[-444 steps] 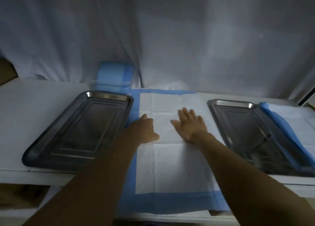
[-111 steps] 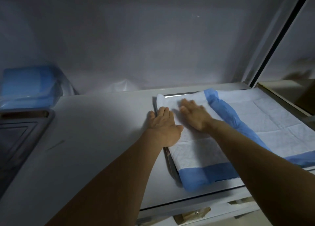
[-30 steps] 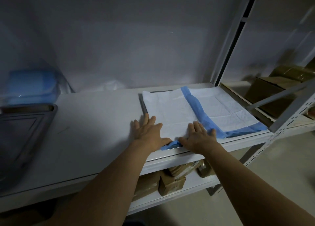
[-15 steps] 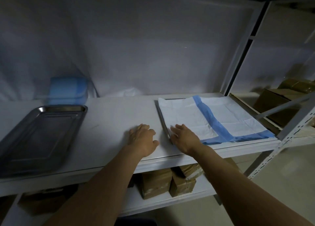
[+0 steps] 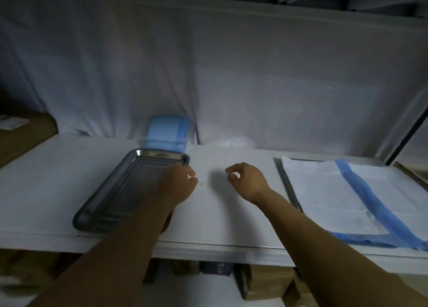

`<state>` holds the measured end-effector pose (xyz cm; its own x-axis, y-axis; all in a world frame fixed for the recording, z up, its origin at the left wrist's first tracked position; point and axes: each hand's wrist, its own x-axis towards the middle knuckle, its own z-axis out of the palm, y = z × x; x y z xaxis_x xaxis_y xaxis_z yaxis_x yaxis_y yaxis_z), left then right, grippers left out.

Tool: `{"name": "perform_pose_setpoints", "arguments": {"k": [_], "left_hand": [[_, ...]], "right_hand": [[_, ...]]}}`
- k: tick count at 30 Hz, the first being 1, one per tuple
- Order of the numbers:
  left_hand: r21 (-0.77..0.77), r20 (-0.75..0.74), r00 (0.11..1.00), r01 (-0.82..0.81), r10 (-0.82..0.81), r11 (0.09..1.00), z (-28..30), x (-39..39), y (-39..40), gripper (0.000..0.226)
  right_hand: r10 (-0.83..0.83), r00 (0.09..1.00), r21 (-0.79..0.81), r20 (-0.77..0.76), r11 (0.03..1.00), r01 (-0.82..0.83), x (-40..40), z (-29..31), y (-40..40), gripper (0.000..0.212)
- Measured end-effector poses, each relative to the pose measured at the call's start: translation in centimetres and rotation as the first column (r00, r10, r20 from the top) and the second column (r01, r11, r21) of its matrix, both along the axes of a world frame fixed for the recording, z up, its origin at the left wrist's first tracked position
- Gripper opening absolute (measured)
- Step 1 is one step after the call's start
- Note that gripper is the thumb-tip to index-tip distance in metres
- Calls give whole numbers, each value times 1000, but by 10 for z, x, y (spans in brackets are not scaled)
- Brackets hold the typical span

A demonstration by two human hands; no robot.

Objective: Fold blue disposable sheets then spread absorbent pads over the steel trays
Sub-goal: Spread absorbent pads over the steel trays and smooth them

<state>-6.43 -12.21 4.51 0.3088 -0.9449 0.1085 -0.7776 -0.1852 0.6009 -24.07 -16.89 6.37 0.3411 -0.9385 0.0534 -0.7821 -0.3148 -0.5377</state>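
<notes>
A bare steel tray [image 5: 120, 191] lies on the white shelf at the left. Behind its far end stands a clear pack of folded blue sheets [image 5: 168, 134]. At the right, white absorbent pads with blue borders [image 5: 347, 195] cover a second tray, whose left rim [image 5: 288, 191] shows. My left hand [image 5: 180, 182] hovers at the bare tray's far right corner, fingers loosely curled and holding nothing. My right hand [image 5: 246, 178] hangs over the bare shelf between the trays, fingers apart and empty.
The white shelf [image 5: 220, 214] has a draped white sheet [image 5: 208, 75] behind it. Cardboard boxes [image 5: 266, 281] sit on the lower shelf. A brown box [image 5: 20, 135] stands at the far left. A shelf post [image 5: 407, 133] rises at the right.
Both hands have left the padded tray's front edge and moved left and forward, off the shelf surface. The view has swung left, bringing the bare tray toward the centre.
</notes>
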Motion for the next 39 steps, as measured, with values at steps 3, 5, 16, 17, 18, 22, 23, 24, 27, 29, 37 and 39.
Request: {"name": "perform_pose_setpoints", "arguments": {"k": [3, 5, 16, 17, 18, 22, 23, 24, 27, 29, 37, 39], "left_hand": [[-34, -23, 998, -67, 66, 997, 9, 27, -10, 22], [-61, -71, 993, -94, 89, 994, 9, 44, -21, 21], [-103, -11, 973, -231, 231, 967, 15, 122, -99, 41], [-101, -1, 970, -242, 244, 965, 16, 127, -106, 40], [-101, 12, 968, -250, 252, 963, 16, 132, -111, 37], [-93, 73, 958, -269, 276, 959, 15, 147, -131, 26], [-74, 93, 953, -283, 289, 956, 15, 149, -134, 28], [-58, 119, 944, -302, 307, 952, 14, 151, -139, 28], [-22, 216, 916, -342, 338, 940, 12, 159, -151, 29], [9, 289, 899, -346, 328, 938, 9, 164, -160, 30], [117, 398, 860, -394, 320, 912, 5, 170, -182, 33], [127, 414, 852, -403, 321, 906, 2, 170, -186, 34]], "right_hand": [[-5, 998, 23, 65, 1000, 3, 30, 1, -17, 30], [-8, 996, 34, 94, 999, 4, 48, -1, -28, 31], [-50, 976, 99, 212, 995, 29, 116, -19, -92, 41], [-61, 971, 100, 231, 994, 39, 121, -20, -98, 42], [-77, 964, 102, 253, 993, 53, 126, -21, -102, 43], [-136, 938, 98, 320, 989, 110, 143, -24, -119, 41], [-148, 934, 96, 325, 988, 124, 146, -25, -122, 41], [-160, 932, 91, 325, 986, 137, 149, -26, -126, 41], [-177, 929, 83, 324, 984, 159, 158, -31, -136, 41], [-191, 921, 94, 339, 981, 168, 164, -34, -144, 41], [-254, 876, 140, 409, 967, 215, 173, -47, -160, 40], [-261, 868, 165, 422, 964, 210, 174, -50, -162, 41]]}}
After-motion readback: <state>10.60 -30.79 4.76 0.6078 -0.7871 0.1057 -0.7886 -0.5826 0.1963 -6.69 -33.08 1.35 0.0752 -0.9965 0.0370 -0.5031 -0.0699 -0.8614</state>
